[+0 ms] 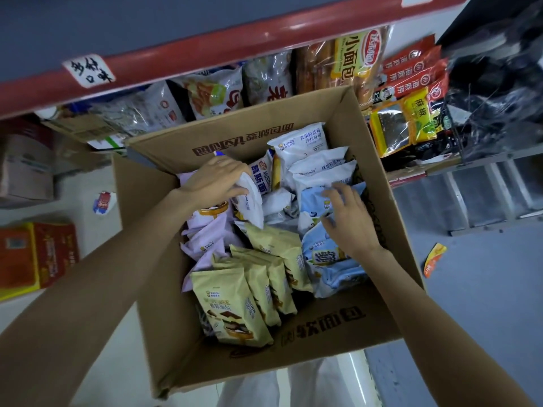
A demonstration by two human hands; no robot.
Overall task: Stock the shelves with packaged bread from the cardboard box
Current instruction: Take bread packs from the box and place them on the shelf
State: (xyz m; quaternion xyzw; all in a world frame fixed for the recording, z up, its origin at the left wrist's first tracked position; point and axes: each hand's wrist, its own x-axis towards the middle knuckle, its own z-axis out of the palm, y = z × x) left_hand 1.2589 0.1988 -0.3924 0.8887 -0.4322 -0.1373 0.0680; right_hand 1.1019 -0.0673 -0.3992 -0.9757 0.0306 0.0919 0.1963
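Observation:
An open cardboard box (158, 259) stands on the floor below me, full of packaged bread. Yellow packs (235, 301) fill the near part, lilac packs (205, 233) the left, light blue packs (326, 259) the right and white packs (311, 160) the far end. My left hand (216, 179) grips a white pack (249, 201) near the box's far left, fingers curled round its top. My right hand (348, 214) hovers over the light blue packs with its fingers spread and relaxed, holding nothing.
A shelf with a red front rail (235, 45) runs above the box, stocked with bread bags (346, 58) and snack packs (408, 83). A red and yellow carton (38, 257) and other boxes stand on the floor at left. Metal steps (493, 189) are at right.

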